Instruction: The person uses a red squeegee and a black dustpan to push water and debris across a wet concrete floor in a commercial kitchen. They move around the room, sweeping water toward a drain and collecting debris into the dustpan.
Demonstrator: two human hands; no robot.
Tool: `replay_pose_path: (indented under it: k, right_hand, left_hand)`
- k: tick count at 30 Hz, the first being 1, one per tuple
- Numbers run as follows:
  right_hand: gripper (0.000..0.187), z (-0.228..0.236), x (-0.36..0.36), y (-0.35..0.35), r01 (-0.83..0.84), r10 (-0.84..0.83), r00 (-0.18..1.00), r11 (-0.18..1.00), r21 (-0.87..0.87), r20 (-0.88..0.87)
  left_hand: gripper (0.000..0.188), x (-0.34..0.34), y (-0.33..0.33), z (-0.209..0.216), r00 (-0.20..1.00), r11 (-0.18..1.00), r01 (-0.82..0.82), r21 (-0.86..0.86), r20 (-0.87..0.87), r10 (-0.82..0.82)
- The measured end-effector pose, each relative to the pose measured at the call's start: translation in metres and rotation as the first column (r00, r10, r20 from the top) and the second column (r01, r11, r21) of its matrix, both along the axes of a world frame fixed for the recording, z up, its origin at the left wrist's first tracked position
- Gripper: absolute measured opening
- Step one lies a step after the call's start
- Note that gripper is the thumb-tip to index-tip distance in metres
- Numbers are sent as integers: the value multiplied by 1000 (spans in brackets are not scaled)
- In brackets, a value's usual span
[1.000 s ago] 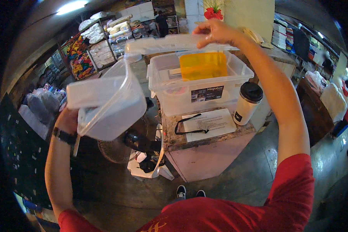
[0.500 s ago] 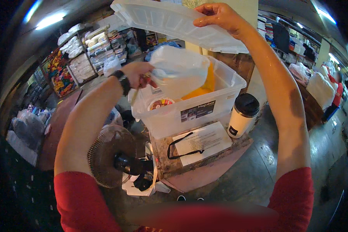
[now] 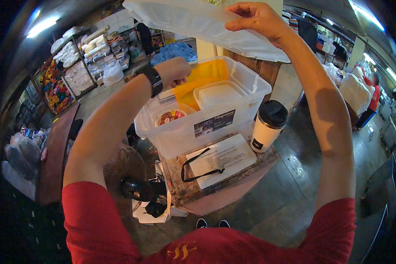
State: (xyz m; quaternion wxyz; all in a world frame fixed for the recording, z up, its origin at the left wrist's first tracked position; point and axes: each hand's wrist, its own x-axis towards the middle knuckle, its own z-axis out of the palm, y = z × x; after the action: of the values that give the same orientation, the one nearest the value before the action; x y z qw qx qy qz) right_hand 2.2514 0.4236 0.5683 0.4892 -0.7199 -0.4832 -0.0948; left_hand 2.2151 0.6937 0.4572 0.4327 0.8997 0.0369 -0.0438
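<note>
My right hand (image 3: 262, 22) is raised, its thumb and fingers pinching the edge of a large translucent plastic lid (image 3: 198, 26) tilted above the back of the box. Below it stands a clear plastic storage box (image 3: 167, 143) on a worn wooden stand. My left hand (image 3: 174, 71) reaches over the box's left side, fingers closed at the edge of an orange-yellow plastic folder (image 3: 211, 72). Inside the box, a white-lidded food container (image 3: 220, 94) sits at the right. A round tub with a red and yellow label (image 3: 171, 116) sits at the front left.
A cream tumbler with black lid (image 3: 269, 125) and a printed sheet with a black strap (image 3: 222, 160) lie in front of the box. A fan (image 3: 125, 171) stands at left. Shelves hold bundled goods (image 3: 99, 50). A person in red (image 3: 374, 99) is at far right.
My left hand has let go of the translucent food container, which now sits in the box, and has moved to the orange-yellow folder. My right hand still holds the lid up.
</note>
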Motion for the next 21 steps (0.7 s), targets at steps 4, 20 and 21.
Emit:
replay_pose_path:
  k: [4,20,21]
  right_hand:
    - [44,2,-1,1,-54,53,997,998,-20,-54]
    - [41,-19,-12,5,-14,18,991,999,-35,136]
    - [41,-19,-14,3,2,3,990,1000,-30,142]
  left_hand:
    - [49,-8,-17,13,982,763,136,632,13,-187]
    - [19,116,-84,-88,837,565,80,821,252,-485]
    - [20,118,-78,-89,847,585,119,802,225,-481]
